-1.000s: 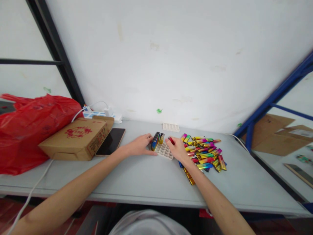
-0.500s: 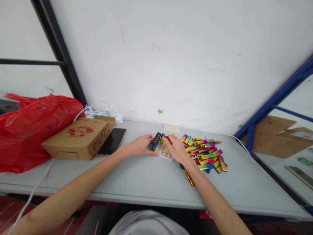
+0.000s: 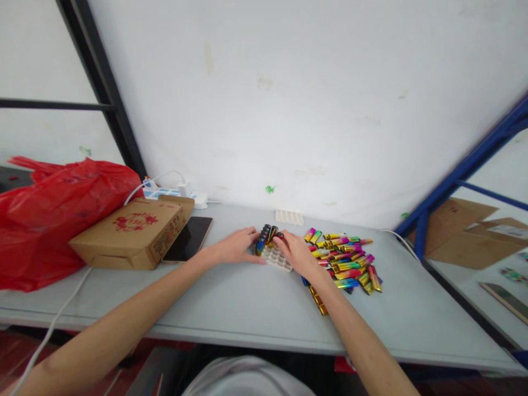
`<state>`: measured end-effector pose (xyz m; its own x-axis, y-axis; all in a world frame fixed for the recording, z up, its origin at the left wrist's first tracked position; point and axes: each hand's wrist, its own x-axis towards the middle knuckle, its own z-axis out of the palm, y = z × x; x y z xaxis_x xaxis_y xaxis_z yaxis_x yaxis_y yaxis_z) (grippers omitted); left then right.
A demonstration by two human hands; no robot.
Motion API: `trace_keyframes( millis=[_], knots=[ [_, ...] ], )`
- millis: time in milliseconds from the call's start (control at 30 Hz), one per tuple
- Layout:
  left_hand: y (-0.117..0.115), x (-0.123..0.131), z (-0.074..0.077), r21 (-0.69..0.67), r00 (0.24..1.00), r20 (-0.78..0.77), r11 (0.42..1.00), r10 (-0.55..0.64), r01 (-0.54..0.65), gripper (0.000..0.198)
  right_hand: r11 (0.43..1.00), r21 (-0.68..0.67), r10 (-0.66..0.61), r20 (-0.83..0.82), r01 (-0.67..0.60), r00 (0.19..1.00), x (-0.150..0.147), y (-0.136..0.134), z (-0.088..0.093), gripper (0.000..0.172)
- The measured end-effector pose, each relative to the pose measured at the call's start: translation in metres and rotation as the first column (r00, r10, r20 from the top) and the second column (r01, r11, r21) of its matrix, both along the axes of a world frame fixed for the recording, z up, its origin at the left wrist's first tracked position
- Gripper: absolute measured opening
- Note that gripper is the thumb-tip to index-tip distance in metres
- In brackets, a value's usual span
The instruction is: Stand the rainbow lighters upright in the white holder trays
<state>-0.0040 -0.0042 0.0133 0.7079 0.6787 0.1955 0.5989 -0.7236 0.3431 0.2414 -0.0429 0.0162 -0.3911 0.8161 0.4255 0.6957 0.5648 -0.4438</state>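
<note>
The person is sitting at a pale grey table (image 3: 231, 308) pushed against a white wall (image 3: 313, 110), with both bare forearms stretched out across it. The left hand (image 3: 236, 247) lies low on the tabletop with its fingers loose and apart, gripping nothing; the fingertips rest against the left edge of a white socket tray (image 3: 277, 258) in the middle of the table. The right hand (image 3: 297, 253) is over the tray's right side, its fingers drawn together on a dark red lighter (image 3: 279, 236), which is at the far row of the tray, touching the standing lighters (image 3: 265, 235). Those few stand upright in the far left corner of the tray, between the two hands, and the nearer sockets are bare. Just to the right of the right hand lies a loose pile of shiny rainbow-coloured lighters (image 3: 348, 259), flat on the table and pointing all ways, some running under the wrist. A second tray (image 3: 289, 216) lies against the wall behind the first. On the left is a flat cardboard box (image 3: 132, 231) with a red print, a dark phone (image 3: 188, 237) propped beside it, a red plastic bag (image 3: 45, 212) further left, and a power strip (image 3: 173, 193) at the wall
</note>
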Motion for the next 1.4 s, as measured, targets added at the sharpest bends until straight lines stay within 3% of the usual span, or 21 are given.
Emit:
trace_keyframes(
  millis=[133, 300, 433, 567, 700, 867, 1100, 1233, 1400],
  knots=[
    [-0.001, 0.001, 0.002, -0.004, 1.0, 0.002, 1.0, 0.009, -0.009, 0.07, 1.0, -0.013, 0.026, 0.103, -0.025, 0.994, -0.002, -0.003, 0.005, 0.021],
    [-0.001, 0.0, 0.001, 0.004, 1.0, 0.001, 1.0, -0.003, 0.003, 0.071, 0.989, -0.014, -0.139, 0.247, 0.147, 0.959, -0.011, -0.008, 0.012, 0.025],
    [0.0, 0.0, -0.001, 0.012, 1.0, -0.009, 1.0, -0.002, 0.002, 0.07, 0.985, 0.002, -0.167, 0.303, 0.174, 0.938, -0.013, -0.01, 0.014, 0.023],
    [0.0, 0.0, -0.001, 0.013, 1.0, -0.006, 1.0, 0.008, -0.008, 0.069, 0.99, -0.008, -0.132, 0.285, 0.14, 0.95, -0.009, -0.009, 0.009, 0.018],
    [-0.001, 0.0, 0.001, 0.005, 1.0, -0.004, 1.0, 0.015, -0.015, 0.068, 0.995, -0.024, -0.092, 0.201, 0.099, 0.975, 0.0, -0.004, 0.008, 0.025],
    [-0.001, 0.0, 0.001, 0.014, 0.999, -0.021, 1.0, 0.024, -0.024, 0.07, 0.988, 0.011, -0.152, 0.163, 0.152, 0.975, 0.033, 0.008, 0.015, 0.024],
    [0.001, 0.0, -0.002, 0.037, 0.999, -0.042, 0.999, 0.022, -0.02, 0.071, 0.978, -0.198, -0.05, 0.11, 0.071, 0.993, 0.089, 0.003, 0.031, 0.035],
    [0.0, 0.0, 0.0, 0.012, 0.999, -0.028, 1.0, 0.027, -0.027, 0.07, 0.952, -0.287, -0.051, 0.203, 0.109, 0.978, 0.099, -0.005, 0.035, 0.035],
    [-0.001, 0.0, 0.002, -0.007, 0.999, -0.028, 1.0, 0.022, -0.022, 0.07, 0.915, -0.398, -0.004, 0.154, 0.066, 0.988, 0.104, -0.008, 0.036, 0.045]
  ],
)
